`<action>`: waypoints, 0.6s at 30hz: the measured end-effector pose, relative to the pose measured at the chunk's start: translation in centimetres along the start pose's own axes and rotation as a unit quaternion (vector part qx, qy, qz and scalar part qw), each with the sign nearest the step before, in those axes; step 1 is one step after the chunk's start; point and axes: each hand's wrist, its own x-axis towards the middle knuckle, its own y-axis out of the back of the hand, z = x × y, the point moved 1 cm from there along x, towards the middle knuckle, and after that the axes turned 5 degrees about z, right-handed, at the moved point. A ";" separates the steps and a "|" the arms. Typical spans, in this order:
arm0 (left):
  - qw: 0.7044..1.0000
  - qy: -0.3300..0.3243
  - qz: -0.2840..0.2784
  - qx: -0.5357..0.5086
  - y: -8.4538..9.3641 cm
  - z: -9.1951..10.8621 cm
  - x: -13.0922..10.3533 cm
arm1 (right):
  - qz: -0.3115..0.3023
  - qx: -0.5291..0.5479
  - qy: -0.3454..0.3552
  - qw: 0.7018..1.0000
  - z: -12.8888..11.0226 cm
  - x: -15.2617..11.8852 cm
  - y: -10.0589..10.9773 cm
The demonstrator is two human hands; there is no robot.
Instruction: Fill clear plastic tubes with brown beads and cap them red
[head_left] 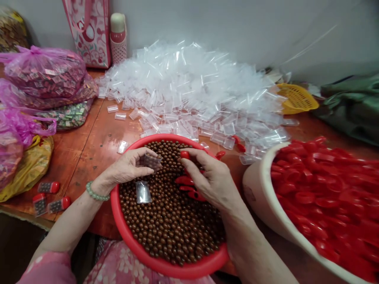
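Over a red basin [117, 215] of small brown balls [174, 225], my left hand [126, 167] grips a clear plastic case [152, 161] that has dark balls inside. Between the thumb and fingers of my right hand [211, 177] is a red cap [185, 154], held apart from the case. Several more red caps [189, 189] lie on the balls under my right hand, partly hidden by it. One loose clear case [143, 192] rests on the balls below my left hand.
Clear cases [189, 90] are heaped behind the basin. A white tub [257, 177] of red caps [325, 197] stands right. Several filled, capped cases [49, 187] lie at left near plastic bags [47, 75]. A yellow basket [299, 98], a bottle [118, 39] and a pink bag [91, 35] are behind.
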 end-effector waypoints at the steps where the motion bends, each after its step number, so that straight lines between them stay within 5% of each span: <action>1: 1.000 0.006 -0.002 -0.013 0.0 -0.1 -0.1 | -0.006 0.081 -0.043 0.996 -0.2 0.0 0.0; 6: 0.999 0.031 -0.013 -0.039 -0.4 -0.1 -0.9 | -0.059 0.288 -0.147 0.945 -1.6 0.4 -0.1; 18: 0.996 0.042 -0.059 -0.054 -1.3 -0.4 -1.9 | -0.248 0.176 -0.008 0.953 -2.9 2.2 -0.9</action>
